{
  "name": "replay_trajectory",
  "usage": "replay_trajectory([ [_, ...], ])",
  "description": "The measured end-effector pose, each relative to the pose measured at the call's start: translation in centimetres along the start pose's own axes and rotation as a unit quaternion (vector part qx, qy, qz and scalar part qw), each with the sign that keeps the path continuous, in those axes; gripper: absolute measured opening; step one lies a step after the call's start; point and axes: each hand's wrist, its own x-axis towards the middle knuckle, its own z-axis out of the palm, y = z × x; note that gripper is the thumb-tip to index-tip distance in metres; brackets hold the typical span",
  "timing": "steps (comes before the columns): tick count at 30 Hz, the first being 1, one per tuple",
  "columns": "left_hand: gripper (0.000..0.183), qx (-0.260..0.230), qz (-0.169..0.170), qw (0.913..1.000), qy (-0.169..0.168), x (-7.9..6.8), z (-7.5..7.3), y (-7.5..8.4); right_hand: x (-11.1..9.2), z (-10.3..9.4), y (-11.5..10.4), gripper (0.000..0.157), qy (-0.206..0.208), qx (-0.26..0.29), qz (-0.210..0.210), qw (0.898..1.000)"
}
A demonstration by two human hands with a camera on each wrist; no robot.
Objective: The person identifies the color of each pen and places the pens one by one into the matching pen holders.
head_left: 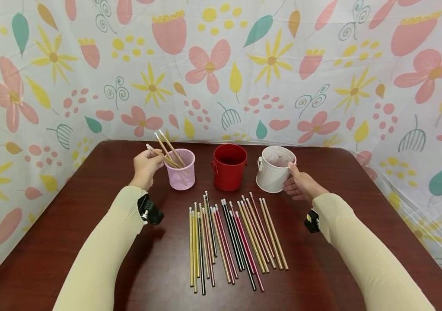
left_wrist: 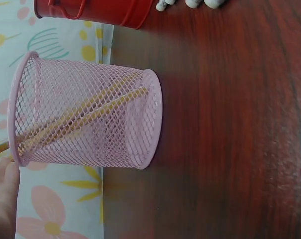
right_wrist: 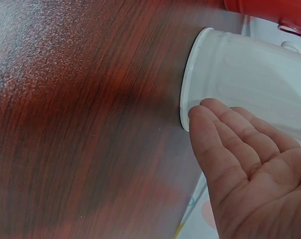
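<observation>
By the rim of a pink mesh pencil cup [head_left: 182, 175], my left hand [head_left: 145, 167] pinches a light wooden pencil [head_left: 154, 150] that leans into the cup. More natural-wood pencils [head_left: 171, 144] stand tilted in the cup, white erasers up. Through the mesh in the left wrist view, two pencil shafts [left_wrist: 98, 110] reach the bottom. My right hand [head_left: 304, 185] is at the right side of a white bucket [head_left: 269, 177], thumb near the rim. Its fingers [right_wrist: 240, 137] lie fairly straight along the outer wall in the right wrist view; the thumb is hidden there.
Between the cup and white bucket stands a red bucket [head_left: 228, 172]. In front lie several pencils in a loose row: gold ones [head_left: 194, 250], black ones [head_left: 236, 242] and dark red ones [head_left: 246, 242]. A patterned cloth [head_left: 209, 99] hangs behind the brown table [head_left: 88, 207].
</observation>
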Motion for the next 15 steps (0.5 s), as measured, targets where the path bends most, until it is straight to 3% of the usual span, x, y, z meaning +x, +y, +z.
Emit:
replay_trajectory([
  [5,0.023,-0.012,-0.042,0.999,-0.014,-0.2,-0.8,-0.4,0.1,0.1,0.0,0.097,-0.001,0.002,0.008,1.0],
  [10,0.026,0.019,-0.067,0.9969,-0.037,-0.6,-1.2,-0.7,0.2,0.1,0.0,0.097,0.001,0.003,0.005,1.0],
  [13,0.023,0.056,-0.074,0.9928,-0.076,-1.3,-1.4,-1.0,0.2,0.0,0.0,0.096,0.0,0.004,0.005,1.0],
  [15,0.025,0.113,-0.076,0.9841,-0.114,-2.7,-1.1,-0.5,0.1,0.0,0.0,0.096,-0.002,0.003,0.007,1.0],
])
